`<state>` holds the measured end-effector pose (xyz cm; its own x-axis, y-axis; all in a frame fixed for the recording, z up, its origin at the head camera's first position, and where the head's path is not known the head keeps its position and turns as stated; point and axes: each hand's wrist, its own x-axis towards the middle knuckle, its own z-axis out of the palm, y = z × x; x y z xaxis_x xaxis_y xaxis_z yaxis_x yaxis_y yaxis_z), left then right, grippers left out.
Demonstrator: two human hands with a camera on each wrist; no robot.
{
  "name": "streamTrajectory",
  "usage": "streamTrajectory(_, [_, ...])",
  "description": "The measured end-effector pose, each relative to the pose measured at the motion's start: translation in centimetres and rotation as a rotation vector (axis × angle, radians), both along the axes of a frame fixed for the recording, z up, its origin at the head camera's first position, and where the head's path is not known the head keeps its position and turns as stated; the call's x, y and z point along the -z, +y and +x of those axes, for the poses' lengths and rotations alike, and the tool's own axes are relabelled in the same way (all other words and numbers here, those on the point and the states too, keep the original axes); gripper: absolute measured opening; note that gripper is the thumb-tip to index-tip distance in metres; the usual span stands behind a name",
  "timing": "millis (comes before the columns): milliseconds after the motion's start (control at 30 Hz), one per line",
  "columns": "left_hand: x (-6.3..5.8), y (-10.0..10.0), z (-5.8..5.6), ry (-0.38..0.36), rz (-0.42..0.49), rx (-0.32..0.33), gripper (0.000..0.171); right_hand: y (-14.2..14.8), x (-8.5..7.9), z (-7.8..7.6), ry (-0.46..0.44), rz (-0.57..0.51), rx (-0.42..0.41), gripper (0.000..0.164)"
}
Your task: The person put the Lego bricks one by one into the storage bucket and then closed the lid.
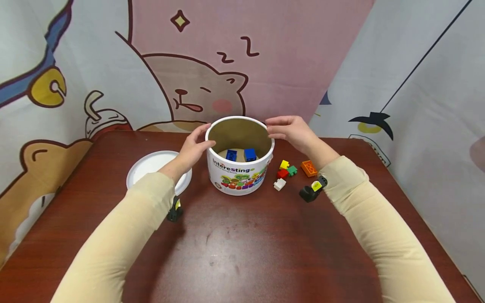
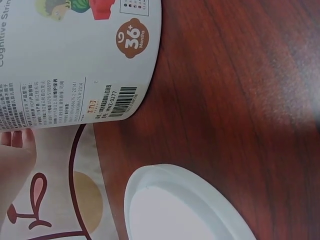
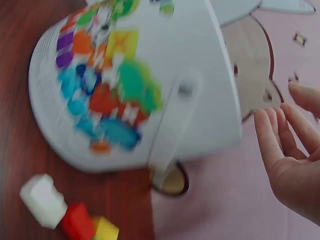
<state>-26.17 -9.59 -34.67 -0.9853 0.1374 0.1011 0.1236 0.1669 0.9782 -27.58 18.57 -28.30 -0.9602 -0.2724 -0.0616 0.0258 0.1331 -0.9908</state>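
Note:
A white round bucket [image 1: 236,190] with printed toy pictures stands upright on the table, its mouth open. Two blue toy bricks [image 1: 250,155] lie on its floor. My left hand [image 1: 191,149] holds the bucket's left rim, thumb over the edge and fingers along the outer wall. In the left wrist view, fingertips [image 2: 17,138] show at the bucket's side. My right hand [image 1: 291,132] is by the right rim with its fingers extended and nothing in them. The right wrist view shows that hand [image 3: 295,155] apart from the bucket wall.
A white round lid [image 1: 151,162] lies left of the bucket, partly under my left forearm. To the right sit small yellow [image 1: 284,164], red [image 1: 282,174], green [image 1: 292,170] and white [image 1: 280,184] bricks, plus an orange brick [image 1: 309,168] near my right wrist. A printed curtain [image 1: 288,50] hangs behind the table.

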Motion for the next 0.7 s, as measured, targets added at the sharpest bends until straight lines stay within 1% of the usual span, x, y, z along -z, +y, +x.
streamTrajectory(67, [0.1, 0.0, -0.1, -0.013, 0.006, -0.004, 0.056, 1.7, 0.6, 0.1, -0.012, -0.009, 0.014, 0.048])
streamTrajectory(133, [0.2, 0.0, -0.1, -0.024, 0.017, -0.006, 0.056, 3.5, 1.5, 0.2, -0.03, 0.006, 0.036, 0.05])
streamTrajectory(333, [0.5, 0.0, -0.3, -0.031, 0.038, -0.012, 0.057, 8.5, 5.1, 1.0, -0.111, 0.153, 0.124, 0.056])
streamTrajectory(433, [0.4, 0.0, -0.3, -0.034, 0.044, -0.011, 0.057, 10.7, 6.9, 1.4, -0.13, 0.218, 0.165, 0.06])
streamTrajectory(600, [0.3, 0.1, -0.2, -0.037, 0.041, -0.004, 0.058, 13.2, 9.4, 2.1, -0.13, 0.301, 0.245, 0.067])
streamTrajectory(700, [0.4, 0.0, -0.2, -0.036, 0.046, -0.002, 0.057, 13.8, 10.6, 2.3, -0.124, 0.355, 0.267, 0.07])
